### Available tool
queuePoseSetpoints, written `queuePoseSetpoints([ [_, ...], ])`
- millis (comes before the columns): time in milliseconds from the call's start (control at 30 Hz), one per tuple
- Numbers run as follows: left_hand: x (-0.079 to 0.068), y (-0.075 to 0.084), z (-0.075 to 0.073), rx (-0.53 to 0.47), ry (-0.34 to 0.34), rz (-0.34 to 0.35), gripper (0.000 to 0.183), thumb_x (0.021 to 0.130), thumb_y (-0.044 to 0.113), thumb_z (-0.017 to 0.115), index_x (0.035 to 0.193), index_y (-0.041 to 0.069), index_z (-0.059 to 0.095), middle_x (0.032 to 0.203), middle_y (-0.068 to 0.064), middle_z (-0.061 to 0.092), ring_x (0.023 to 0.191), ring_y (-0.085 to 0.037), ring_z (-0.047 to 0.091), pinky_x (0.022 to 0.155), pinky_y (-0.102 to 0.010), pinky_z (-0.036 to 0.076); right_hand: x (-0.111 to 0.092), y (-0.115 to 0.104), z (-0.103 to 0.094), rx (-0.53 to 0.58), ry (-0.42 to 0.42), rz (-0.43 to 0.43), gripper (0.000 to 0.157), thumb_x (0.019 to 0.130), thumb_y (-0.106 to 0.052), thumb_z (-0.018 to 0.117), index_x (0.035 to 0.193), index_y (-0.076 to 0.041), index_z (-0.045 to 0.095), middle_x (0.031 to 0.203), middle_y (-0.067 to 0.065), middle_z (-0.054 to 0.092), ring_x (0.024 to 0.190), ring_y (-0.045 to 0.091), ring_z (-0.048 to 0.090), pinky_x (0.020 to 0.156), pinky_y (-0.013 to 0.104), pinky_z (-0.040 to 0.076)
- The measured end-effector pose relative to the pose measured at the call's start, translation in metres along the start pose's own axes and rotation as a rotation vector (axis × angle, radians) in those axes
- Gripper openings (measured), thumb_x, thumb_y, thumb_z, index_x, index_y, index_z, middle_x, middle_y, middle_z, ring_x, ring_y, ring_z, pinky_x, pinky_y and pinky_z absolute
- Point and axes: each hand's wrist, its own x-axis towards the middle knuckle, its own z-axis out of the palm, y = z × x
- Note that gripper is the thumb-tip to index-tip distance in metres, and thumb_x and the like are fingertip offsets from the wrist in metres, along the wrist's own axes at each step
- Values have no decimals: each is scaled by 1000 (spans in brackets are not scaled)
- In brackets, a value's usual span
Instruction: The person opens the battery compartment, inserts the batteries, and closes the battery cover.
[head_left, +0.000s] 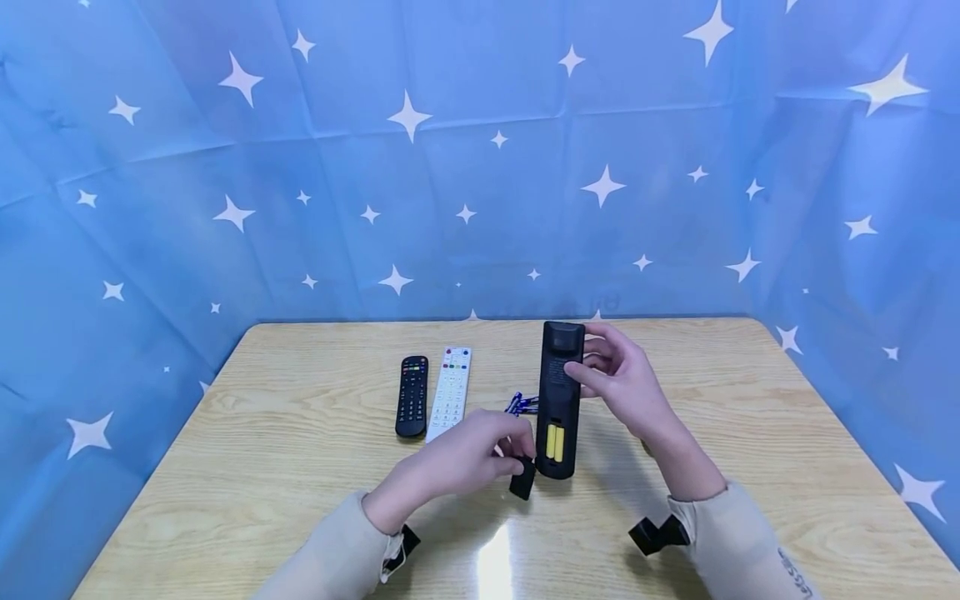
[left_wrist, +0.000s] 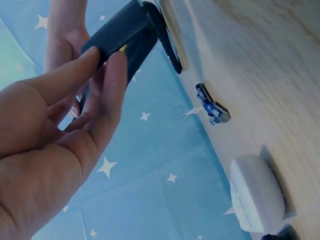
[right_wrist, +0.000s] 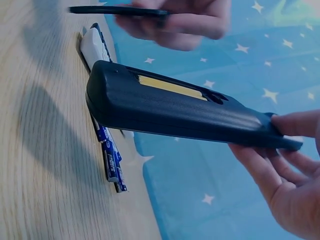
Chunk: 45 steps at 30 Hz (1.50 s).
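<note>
Over a wooden worktop [head_left: 262,483], the right hand [head_left: 621,379] and left hand [head_left: 468,450] are both curled: the right grips a black remote [head_left: 557,392] near its top, lower end probably off the surface; the left pinches a small cover [head_left: 523,483] beside it. Steady support and light pressure should keep two yellow batteries [head_left: 555,442] seated.

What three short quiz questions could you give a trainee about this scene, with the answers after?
1. How many yellow cylindrical batteries show in the back of the long black plastic remote?
2. True or false: in the head view, the slim white plastic remote lies between the small black plastic remote and the loose blue cylindrical batteries.
3. Which hand holds the thin black plastic cover?
A) right
B) left
C) neither

Key:
1. Two.
2. True.
3. B, the left hand.
</note>
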Motion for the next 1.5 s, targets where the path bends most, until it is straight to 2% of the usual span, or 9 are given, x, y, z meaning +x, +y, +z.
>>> queuePoseSetpoints([
  [133, 3, 3, 0, -16, 88, 49, 16, 86, 3, 71, 94, 15, 63, 92, 9, 63, 83, 3, 58, 72, -15, 49, 2, -2, 3, 13, -22, 1, 53, 89, -9, 70, 136, -10, 46, 111, 19, 61, 90, 23, 64, 69, 46, 57],
  [300, 6, 7, 1, -24, 182, 76, 17, 86, 3, 71, 95, 14, 62, 93, 8, 62, 85, 1, 58, 71, -14, 50, 4, -4, 8, 41, -39, -11, 52, 89, -7, 69, 136, -8, 46, 111, 22, 60, 88, 24, 64, 68, 46, 57],
  [667, 12, 7, 0, 18, 282, 125, 16, 87, 2, 70, 95, 12, 62, 94, 6, 63, 83, 0, 58, 70, -13, 49, 7, -8, 11, 21, -33, -3, 55, 89, -12, 70, 138, -8, 44, 112, 21, 60, 90, 25, 64, 70, 46, 57],
  [1100, 13, 7, -2, 26, 298, 153, 15, 86, 1, 71, 94, 11, 63, 94, 4, 64, 83, -1, 58, 69, -13, 49, 10, -10, 12, 31, -27, 6, 57, 89, -12, 70, 138, -8, 42, 114, 21, 58, 91, 24, 63, 71, 47, 57],
  [1333, 12, 7, 0, -23, 288, 147, 15, 85, 1, 72, 94, 10, 64, 93, 3, 64, 82, -1, 58, 69, -14, 50, 8, -8, 11, 38, -30, 18, 59, 89, -12, 70, 140, -8, 41, 115, 21, 58, 91, 24, 63, 71, 48, 56],
  [1500, 13, 7, 1, 23, 296, 153, 15, 85, 2, 72, 95, 11, 64, 92, 4, 64, 81, -2, 57, 69, -14, 49, 8, -7, 10, 32, -25, 15, 60, 90, -13, 69, 141, -8, 39, 116, 22, 57, 92, 24, 63, 71, 47, 57],
])
